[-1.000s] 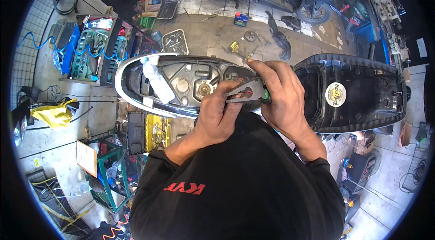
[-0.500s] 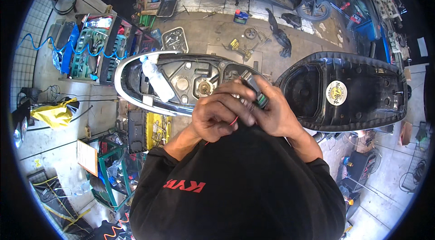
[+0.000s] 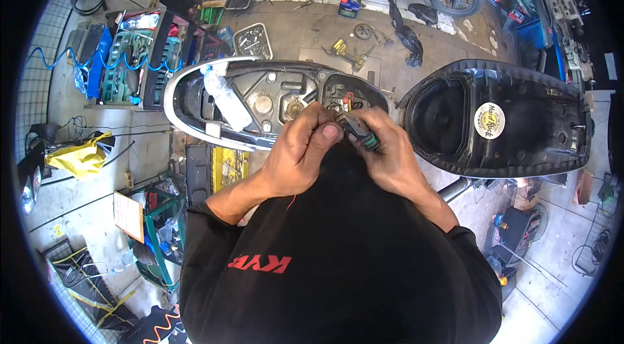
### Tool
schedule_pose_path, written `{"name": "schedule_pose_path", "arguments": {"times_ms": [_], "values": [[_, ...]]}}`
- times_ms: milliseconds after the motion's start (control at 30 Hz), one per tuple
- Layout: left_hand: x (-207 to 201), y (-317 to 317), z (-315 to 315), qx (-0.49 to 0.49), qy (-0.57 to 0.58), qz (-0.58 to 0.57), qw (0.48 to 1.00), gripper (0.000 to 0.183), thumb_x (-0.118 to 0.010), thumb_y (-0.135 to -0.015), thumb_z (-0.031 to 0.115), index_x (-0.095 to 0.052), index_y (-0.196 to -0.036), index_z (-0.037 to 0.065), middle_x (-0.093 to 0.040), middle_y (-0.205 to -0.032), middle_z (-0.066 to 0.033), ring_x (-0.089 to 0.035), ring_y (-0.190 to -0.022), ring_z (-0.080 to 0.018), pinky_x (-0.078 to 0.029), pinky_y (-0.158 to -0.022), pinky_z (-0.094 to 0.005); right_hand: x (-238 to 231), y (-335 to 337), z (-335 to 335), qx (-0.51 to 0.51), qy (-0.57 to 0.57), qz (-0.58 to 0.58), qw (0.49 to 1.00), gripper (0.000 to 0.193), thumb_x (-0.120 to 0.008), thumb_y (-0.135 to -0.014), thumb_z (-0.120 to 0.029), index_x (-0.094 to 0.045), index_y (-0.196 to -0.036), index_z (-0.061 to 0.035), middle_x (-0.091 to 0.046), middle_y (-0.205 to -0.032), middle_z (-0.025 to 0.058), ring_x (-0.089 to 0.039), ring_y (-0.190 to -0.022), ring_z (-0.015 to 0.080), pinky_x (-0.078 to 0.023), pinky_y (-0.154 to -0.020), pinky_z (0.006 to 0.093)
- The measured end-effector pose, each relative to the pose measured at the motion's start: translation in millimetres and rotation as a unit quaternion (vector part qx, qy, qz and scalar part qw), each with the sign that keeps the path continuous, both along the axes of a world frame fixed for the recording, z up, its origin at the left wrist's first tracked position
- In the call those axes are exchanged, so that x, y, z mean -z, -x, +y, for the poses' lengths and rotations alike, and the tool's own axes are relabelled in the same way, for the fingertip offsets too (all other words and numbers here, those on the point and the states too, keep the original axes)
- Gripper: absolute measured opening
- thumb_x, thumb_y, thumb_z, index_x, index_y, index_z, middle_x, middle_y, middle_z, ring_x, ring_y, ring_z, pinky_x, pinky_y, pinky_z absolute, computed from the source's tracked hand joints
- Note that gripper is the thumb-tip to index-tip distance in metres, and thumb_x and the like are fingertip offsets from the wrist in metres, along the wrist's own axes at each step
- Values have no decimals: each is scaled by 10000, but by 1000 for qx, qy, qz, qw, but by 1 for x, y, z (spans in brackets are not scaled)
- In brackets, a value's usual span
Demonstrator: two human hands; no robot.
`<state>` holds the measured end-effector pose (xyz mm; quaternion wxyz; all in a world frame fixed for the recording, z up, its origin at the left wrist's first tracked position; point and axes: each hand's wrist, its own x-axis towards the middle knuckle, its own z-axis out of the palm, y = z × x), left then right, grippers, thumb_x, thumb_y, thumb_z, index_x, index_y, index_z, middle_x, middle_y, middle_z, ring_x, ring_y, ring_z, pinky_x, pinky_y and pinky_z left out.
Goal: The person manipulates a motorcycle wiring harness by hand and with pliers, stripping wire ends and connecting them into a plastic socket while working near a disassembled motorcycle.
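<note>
In front of my chest both hands are close together over the open scooter body (image 3: 305,74). My right hand (image 3: 390,152) is wrapped round a pair of pliers (image 3: 359,131) with dark and green handles, its head pointing up and left toward my left fingertips. My left hand (image 3: 300,152) is closed in a pinch, thumb on top, at the pliers' head. A thin red wire (image 3: 290,202) hangs below that hand; its other end is hidden in the fingers. Behind the hands, a red and metal part (image 3: 349,101) shows inside the scooter's compartment.
A plastic bottle (image 3: 226,98) lies on the scooter body. The black seat base (image 3: 539,126) with a round sticker sits to the right. Beyond are a metal tray of parts (image 3: 252,40), a yellow power tool (image 3: 348,51) and a blue bottle (image 3: 348,7). A tool cabinet (image 3: 130,58) stands left.
My hands have moved up and slightly apart. The left hand has turned so its thumb faces up, and the pliers' head now tilts left. The red wire hangs lower beneath the left hand.
</note>
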<state>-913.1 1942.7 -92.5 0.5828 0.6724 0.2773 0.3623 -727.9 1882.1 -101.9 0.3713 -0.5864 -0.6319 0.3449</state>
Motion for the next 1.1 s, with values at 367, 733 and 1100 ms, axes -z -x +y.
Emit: {"name": "schedule_pose_path", "arguments": {"times_ms": [367, 733, 1100], "values": [[-4, 6, -17, -2, -122, 53, 991, 205, -513, -998, 166, -493, -961, -35, -577, -760, -153, -573, -650, -340, -463, -610, -362, -5, -4, -10, -2, -16, -22, 1000, 438, -666, -754, 70, -603, -1168, -58, -604, -974, 136, -619, -910, 297, -488, -768, 375], [-5, 21, 15, -60, -15, -222, 973, 293, -366, -1053, 277, -386, -869, 50, -389, -719, -56, -343, -666, -145, -315, -618, -301, -47, -67, -5, 343, -139, 181, 911, 338, -614, -937, -40, -512, -1258, -44, -592, -1018, 63, -577, -898, 133, -538, -718, 280], [-14, -27, 34, -137, 113, -315, 932, 307, -355, -1054, 280, -353, -814, 88, -328, -681, -19, -352, -667, -156, -340, -654, -317, 5, -12, 1, 61, -197, 64, 977, 316, -756, -761, 7, -638, -1053, -18, -641, -989, 128, -624, -913, 269, -504, -806, 360]]}}
